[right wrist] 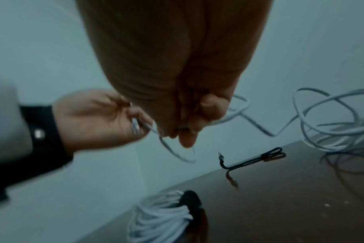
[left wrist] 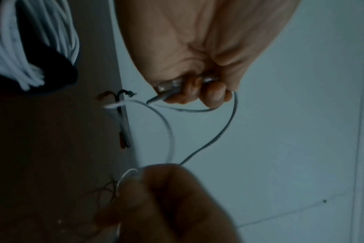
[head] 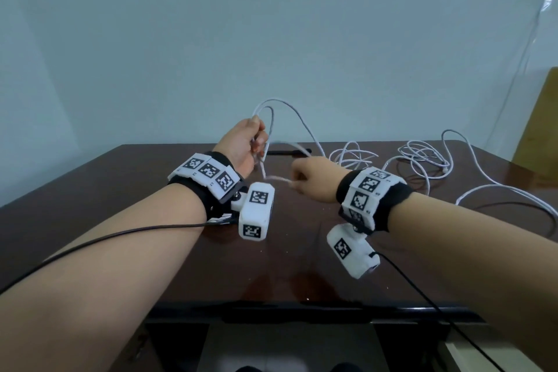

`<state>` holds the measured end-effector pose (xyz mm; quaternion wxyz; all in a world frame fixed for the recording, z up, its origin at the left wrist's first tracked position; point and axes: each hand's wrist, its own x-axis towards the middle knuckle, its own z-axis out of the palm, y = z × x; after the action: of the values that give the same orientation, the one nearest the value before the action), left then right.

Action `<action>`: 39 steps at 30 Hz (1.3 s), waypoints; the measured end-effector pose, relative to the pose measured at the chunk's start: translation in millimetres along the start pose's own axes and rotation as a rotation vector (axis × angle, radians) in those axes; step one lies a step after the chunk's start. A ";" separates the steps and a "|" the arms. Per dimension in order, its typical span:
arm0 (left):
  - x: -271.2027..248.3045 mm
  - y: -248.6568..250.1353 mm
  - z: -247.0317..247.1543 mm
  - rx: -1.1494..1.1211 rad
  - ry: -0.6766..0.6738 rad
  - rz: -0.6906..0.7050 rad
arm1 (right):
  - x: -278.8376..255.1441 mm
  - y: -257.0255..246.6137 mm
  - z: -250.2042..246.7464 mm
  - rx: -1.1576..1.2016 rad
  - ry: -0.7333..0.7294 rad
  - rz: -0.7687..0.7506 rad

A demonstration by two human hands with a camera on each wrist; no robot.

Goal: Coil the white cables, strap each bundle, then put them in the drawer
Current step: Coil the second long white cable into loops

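Left grip: the left hand (head: 244, 145) is closed round the plug end (left wrist: 168, 86) and loops of white cable (left wrist: 231, 123), raised above the table (head: 151, 190).
Right grip: the right hand (head: 311, 183) pinches the same cable just below and to the right of the left grip.
Beyond the right grip: slack trails to the loose tangles (head: 422, 157) on the table.
Below the grips: 1 strapped bundle (right wrist: 162, 218).
Past the grips: 1 spare black strap (right wrist: 254, 160).
Step (judged): coiling.
Next: calls for feeding slack into even loops at the left grip, then the spare strap.
Unclear: drawer not identifiable; tangles may be 1 cable or 2; loop count hidden; wrist views blurred.
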<state>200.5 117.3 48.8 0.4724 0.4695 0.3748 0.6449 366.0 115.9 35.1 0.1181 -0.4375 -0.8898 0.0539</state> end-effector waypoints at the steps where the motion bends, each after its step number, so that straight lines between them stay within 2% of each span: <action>1: 0.6 -2.9 0.1 0.075 -0.007 0.021 | -1.0 -1.5 -3.9 0.116 0.021 0.011; 3: 1.7 -8.0 0.7 0.186 -0.013 0.053 | -1.1 -2.0 -10.2 0.392 -0.006 0.074; 5: 3.3 -11.2 1.0 0.247 -0.007 0.076 | -1.0 2.2 -16.3 0.622 -0.113 0.106; 8: 7.8 -11.2 -1.5 0.274 0.034 0.106 | -3.0 11.9 -21.0 0.788 -0.270 -0.014; 14: 15.8 -8.2 -24.9 0.283 0.132 0.042 | -7.9 40.9 -33.8 1.237 -0.255 -0.089; 17: 17.1 -10.2 -38.3 0.244 0.175 -0.015 | -10.3 59.3 -42.8 1.512 -0.186 -0.151; 19: 15.4 -12.1 -43.8 0.231 0.198 -0.046 | -10.3 66.3 -47.6 1.723 -0.071 -0.152; 21: 11.7 -14.5 -40.8 0.241 0.191 -0.066 | -7.6 66.8 -50.6 1.900 0.078 -0.074; 24: 11.0 -19.2 -24.7 0.273 0.156 -0.047 | -2.9 53.4 -53.7 2.069 0.231 0.150; 27: 11.6 -22.0 -4.2 0.317 0.110 0.013 | -0.1 34.1 -54.1 2.198 0.266 0.242; 30: 7.6 -21.1 15.1 0.308 0.021 0.016 | 2.8 13.2 -49.0 2.249 0.202 0.207; 33: 1.1 -18.9 26.5 0.182 -0.075 -0.040 | 5.2 2.1 -46.9 2.245 0.195 0.166; 36: -5.6 -14.7 25.8 0.007 -0.081 -0.126 | 7.9 5.2 -45.9 2.208 0.276 0.151; 39: -10.9 -10.4 24.2 -0.026 -0.126 -0.203 | 7.5 8.0 -44.7 2.057 0.313 0.201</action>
<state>227.6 110.6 43.1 0.5639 0.4629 0.3814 0.5677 379.2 126.4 77.9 0.5424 -0.2000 -0.3490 0.7376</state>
